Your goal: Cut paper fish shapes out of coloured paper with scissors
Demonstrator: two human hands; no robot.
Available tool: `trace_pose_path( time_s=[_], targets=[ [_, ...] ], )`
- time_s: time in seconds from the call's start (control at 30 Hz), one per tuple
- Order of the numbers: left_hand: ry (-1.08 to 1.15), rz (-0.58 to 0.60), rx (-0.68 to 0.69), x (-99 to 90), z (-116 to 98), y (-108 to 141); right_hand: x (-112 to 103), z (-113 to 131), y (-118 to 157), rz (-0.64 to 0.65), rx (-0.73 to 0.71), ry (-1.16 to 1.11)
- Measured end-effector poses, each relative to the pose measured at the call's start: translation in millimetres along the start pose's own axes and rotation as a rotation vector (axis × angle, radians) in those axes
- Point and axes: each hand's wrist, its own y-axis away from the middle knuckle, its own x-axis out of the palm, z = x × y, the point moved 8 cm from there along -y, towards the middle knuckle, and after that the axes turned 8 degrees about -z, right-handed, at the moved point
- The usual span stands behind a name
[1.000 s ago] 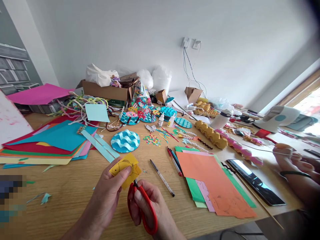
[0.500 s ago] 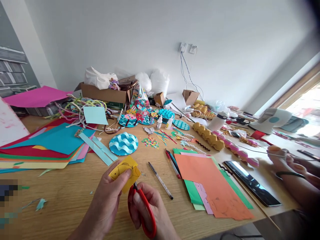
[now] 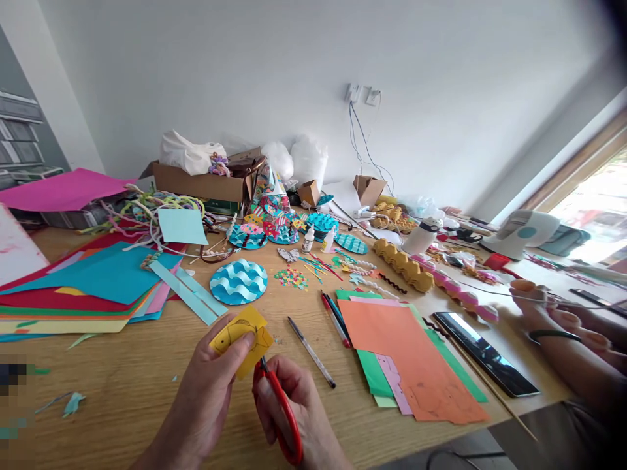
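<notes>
Near the front of the table, my left hand (image 3: pixel 210 372) pinches a small piece of yellow paper (image 3: pixel 255 320) with a fish drawn on it in dark line. My thumb lies across the drawing. Just to the right, my right hand (image 3: pixel 296 398) is wrapped round the red handles of a pair of scissors (image 3: pixel 285 418). The blades point up at the lower right edge of the yellow paper and are partly hidden behind it. Beyond my left hand lies a blue disc with pale wavy strips (image 3: pixel 238 281).
A pen (image 3: pixel 311 352) lies right of the scissors, beside orange paper (image 3: pixel 392 339) and a phone (image 3: pixel 484 352). Coloured sheets (image 3: pixel 98 274) are stacked at left. Glue bottles (image 3: pixel 308 240) stand further back. Another person's hands (image 3: pixel 553 320) are at the right edge.
The whole view has shifted slightly, so the table items appear a little further left. My hands keep nearly the same hold on the yellow paper and the scissors.
</notes>
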Motion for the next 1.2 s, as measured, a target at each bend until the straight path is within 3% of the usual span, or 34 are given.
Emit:
trace_pose_path(
  time_s=[0.43,0.9,1.2],
  targets=[
    [0.015,0.032,-0.019,-3.9,5,0,-2,0,2,-0.001,-0.023,0.014],
    [0.019,-0.009,-0.095,-12.8,9,-1,-8,-1,1,-0.024,0.041,0.155],
    [-0.039,0.138,-0.1,-8.1,0,-1,-12,-3,4,-0.024,0.047,0.224]
  ],
)
